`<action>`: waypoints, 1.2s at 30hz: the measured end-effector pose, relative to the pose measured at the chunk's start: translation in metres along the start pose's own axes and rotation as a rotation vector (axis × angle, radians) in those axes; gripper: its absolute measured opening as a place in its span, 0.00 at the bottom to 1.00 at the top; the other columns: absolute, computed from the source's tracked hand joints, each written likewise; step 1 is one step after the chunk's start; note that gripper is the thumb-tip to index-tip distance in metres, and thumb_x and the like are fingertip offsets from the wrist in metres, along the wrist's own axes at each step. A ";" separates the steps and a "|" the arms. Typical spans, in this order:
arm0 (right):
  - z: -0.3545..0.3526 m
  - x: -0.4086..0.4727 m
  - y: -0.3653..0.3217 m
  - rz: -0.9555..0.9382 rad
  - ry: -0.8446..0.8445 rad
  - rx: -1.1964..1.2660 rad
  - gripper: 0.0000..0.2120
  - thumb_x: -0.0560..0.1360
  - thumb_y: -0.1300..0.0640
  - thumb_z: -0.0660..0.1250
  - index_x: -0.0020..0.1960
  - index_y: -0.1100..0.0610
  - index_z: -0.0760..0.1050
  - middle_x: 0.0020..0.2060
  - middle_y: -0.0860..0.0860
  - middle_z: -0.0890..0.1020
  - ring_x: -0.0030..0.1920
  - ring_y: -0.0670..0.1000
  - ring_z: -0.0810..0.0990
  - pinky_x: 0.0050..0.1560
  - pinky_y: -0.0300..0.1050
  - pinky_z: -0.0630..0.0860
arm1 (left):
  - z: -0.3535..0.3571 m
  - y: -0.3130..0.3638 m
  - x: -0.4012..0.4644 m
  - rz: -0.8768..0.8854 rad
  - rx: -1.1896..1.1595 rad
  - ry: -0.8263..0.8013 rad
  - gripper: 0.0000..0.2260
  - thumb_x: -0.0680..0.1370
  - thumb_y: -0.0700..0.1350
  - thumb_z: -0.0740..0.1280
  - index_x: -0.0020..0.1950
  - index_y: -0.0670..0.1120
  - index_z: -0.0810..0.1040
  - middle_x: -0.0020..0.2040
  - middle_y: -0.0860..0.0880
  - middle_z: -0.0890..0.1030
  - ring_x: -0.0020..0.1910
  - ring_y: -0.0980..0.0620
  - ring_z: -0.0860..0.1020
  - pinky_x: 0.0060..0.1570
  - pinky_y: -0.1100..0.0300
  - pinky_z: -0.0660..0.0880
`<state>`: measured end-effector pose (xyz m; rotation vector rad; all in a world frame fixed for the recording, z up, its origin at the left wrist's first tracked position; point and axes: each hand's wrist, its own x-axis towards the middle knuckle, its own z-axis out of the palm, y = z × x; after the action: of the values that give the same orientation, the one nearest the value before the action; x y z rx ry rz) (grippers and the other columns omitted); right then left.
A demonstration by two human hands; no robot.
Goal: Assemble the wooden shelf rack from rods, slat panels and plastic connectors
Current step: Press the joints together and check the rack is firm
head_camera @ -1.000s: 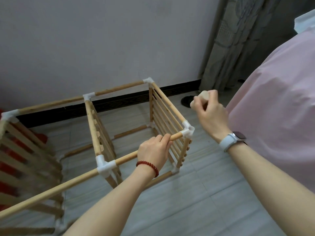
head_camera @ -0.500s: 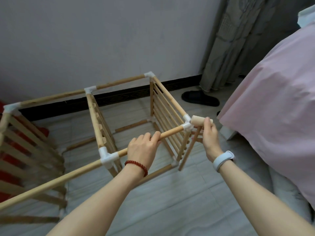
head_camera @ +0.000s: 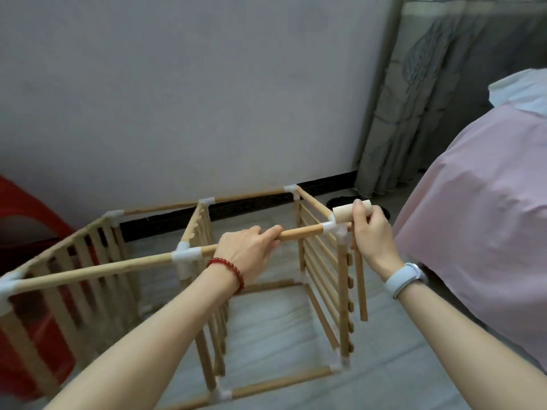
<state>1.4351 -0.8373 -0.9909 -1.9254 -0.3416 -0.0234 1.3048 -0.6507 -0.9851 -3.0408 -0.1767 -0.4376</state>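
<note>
The partly built wooden rack (head_camera: 319,261) stands on the floor, made of rods, slat panels and white plastic connectors. My left hand (head_camera: 248,253) grips the near top rod (head_camera: 299,233) between the middle connector (head_camera: 185,257) and the right corner connector (head_camera: 334,229). My right hand (head_camera: 371,232) holds a small wooden mallet (head_camera: 344,215) by its handle, which hangs down beside the rack's right corner post. The mallet's pale head lies right at the right corner connector.
A bed with a pink cover (head_camera: 479,217) stands close on the right. A grey curtain (head_camera: 438,93) hangs at the back right, with a dark slipper (head_camera: 340,201) below it. Something red (head_camera: 26,208) sits behind the rack at the left. The wall runs along the back.
My right hand brought the mallet down from above to the right corner connector. My left hand kept its grip on the top rod. The view has come nearer to the rack.
</note>
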 end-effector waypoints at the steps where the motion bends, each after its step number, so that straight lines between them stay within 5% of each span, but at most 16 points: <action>1: 0.000 0.004 -0.006 -0.005 0.031 -0.045 0.19 0.79 0.40 0.53 0.51 0.56 0.69 0.46 0.56 0.80 0.47 0.58 0.79 0.50 0.56 0.76 | -0.009 -0.003 0.006 -0.001 0.006 -0.015 0.16 0.82 0.54 0.48 0.68 0.55 0.64 0.48 0.50 0.76 0.44 0.46 0.78 0.34 0.57 0.63; 5: -0.005 0.021 -0.023 0.039 0.107 -0.108 0.24 0.77 0.36 0.51 0.52 0.57 0.69 0.49 0.58 0.81 0.49 0.61 0.79 0.54 0.56 0.75 | -0.029 -0.011 0.032 -0.049 -0.012 -0.045 0.16 0.82 0.55 0.48 0.66 0.57 0.68 0.52 0.51 0.77 0.51 0.48 0.77 0.40 0.58 0.66; 9: -0.005 0.035 -0.025 0.109 0.092 -0.103 0.29 0.76 0.36 0.50 0.57 0.60 0.70 0.51 0.56 0.80 0.52 0.59 0.78 0.56 0.53 0.73 | -0.010 -0.004 0.063 -0.192 0.036 -0.024 0.15 0.82 0.52 0.49 0.65 0.52 0.69 0.59 0.49 0.75 0.60 0.47 0.72 0.56 0.53 0.64; 14: 0.008 0.049 -0.012 0.137 0.036 0.077 0.23 0.78 0.40 0.54 0.55 0.61 0.67 0.44 0.55 0.80 0.43 0.56 0.80 0.50 0.55 0.77 | 0.027 -0.001 0.093 -0.202 0.044 -0.109 0.24 0.79 0.56 0.56 0.73 0.52 0.56 0.71 0.46 0.62 0.71 0.45 0.58 0.69 0.41 0.53; 17: 0.017 0.060 -0.009 0.137 0.034 0.186 0.18 0.80 0.45 0.55 0.55 0.61 0.65 0.47 0.58 0.80 0.38 0.51 0.79 0.46 0.53 0.77 | 0.050 -0.007 0.107 -0.212 0.011 -0.282 0.29 0.78 0.60 0.56 0.75 0.54 0.51 0.71 0.45 0.62 0.71 0.45 0.60 0.70 0.38 0.48; 20: 0.028 0.068 -0.010 0.164 -0.012 0.241 0.15 0.81 0.48 0.55 0.57 0.60 0.64 0.51 0.58 0.79 0.39 0.51 0.80 0.34 0.41 0.77 | 0.072 -0.001 0.109 -0.243 -0.098 -0.420 0.30 0.78 0.61 0.54 0.76 0.56 0.46 0.75 0.44 0.54 0.73 0.43 0.55 0.71 0.37 0.46; 24: 0.031 0.062 -0.001 0.232 -0.061 0.270 0.15 0.80 0.47 0.55 0.56 0.60 0.63 0.45 0.60 0.80 0.28 0.50 0.76 0.25 0.38 0.74 | 0.083 0.014 0.094 -0.119 -0.157 -0.398 0.29 0.78 0.59 0.56 0.76 0.57 0.47 0.76 0.46 0.51 0.74 0.44 0.51 0.71 0.39 0.47; 27: 0.026 0.046 0.003 0.182 -0.089 0.172 0.14 0.80 0.48 0.55 0.55 0.60 0.65 0.39 0.58 0.80 0.22 0.45 0.72 0.22 0.36 0.69 | 0.073 0.012 0.080 -0.094 -0.227 -0.388 0.26 0.78 0.58 0.57 0.75 0.54 0.55 0.74 0.47 0.56 0.72 0.45 0.57 0.71 0.44 0.56; 31: 0.012 0.010 0.003 0.022 -0.204 -0.029 0.09 0.79 0.49 0.59 0.52 0.55 0.68 0.35 0.51 0.77 0.26 0.41 0.74 0.28 0.35 0.68 | 0.052 0.017 0.032 0.012 -0.412 -0.379 0.18 0.79 0.54 0.59 0.68 0.50 0.70 0.64 0.49 0.72 0.63 0.50 0.71 0.61 0.54 0.70; 36: -0.008 -0.059 0.020 -0.042 -0.391 -0.306 0.06 0.78 0.50 0.61 0.47 0.52 0.67 0.38 0.47 0.76 0.42 0.50 0.76 0.42 0.46 0.72 | 0.041 0.024 -0.045 0.179 -0.372 -0.659 0.17 0.78 0.60 0.57 0.60 0.55 0.75 0.52 0.53 0.81 0.52 0.51 0.78 0.49 0.57 0.74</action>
<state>1.3845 -0.8646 -1.0167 -2.2235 -0.6710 0.2918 1.2760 -0.6762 -1.0387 -3.3929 0.1694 0.6230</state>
